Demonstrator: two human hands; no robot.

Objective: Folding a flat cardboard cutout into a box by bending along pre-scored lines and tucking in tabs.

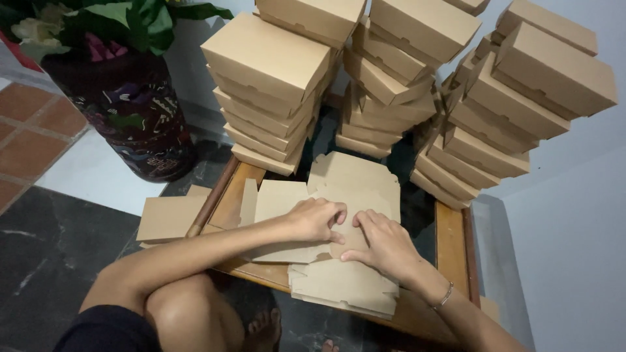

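Both hands press flat on the unfolded cardboard box blank, left hand and right hand grip released, before the folded-box stacks.

Stacked boxes, a painted pot and a dark floor

Three tall stacks of folded brown cardboard boxes stand at the far side of the low wooden bench, some leaning and set askew. At the upper left a dark, rounded pot with a coloured pattern holds green leaves and pale flowers. It stands on a pale floor strip beside terracotta tiles. Dark marbled floor spreads at the lower left. A pale wall fills the right side.
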